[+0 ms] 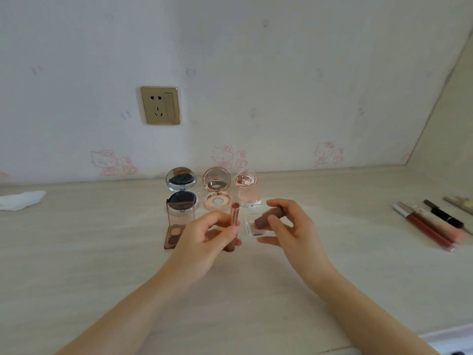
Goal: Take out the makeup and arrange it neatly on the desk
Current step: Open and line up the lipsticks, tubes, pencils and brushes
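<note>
Plainly, we are working over a wide pale desk with a row of opened cases already stood along its far edge: a dark cushion compact on the left, a rose-gold compact in the middle, a pink compact on the right; nearer us lies an open eyeshadow palette, and far right a loose group of lip gloss tubes.

Our left hand is closed round the lipstick, held upright with its bare tip showing; our right hand grips the brown cap, the two hands held a little apart, just in front of the row.

We judge the risks thus: the exposed tip could smear a finger or the desk if we tilt it; pushing the cap on askew could shave the bullet; our knuckles sit near the palette and a small clear case below the cap, so a careless sweep could knock them, or topple a propped lid behind.
</note>
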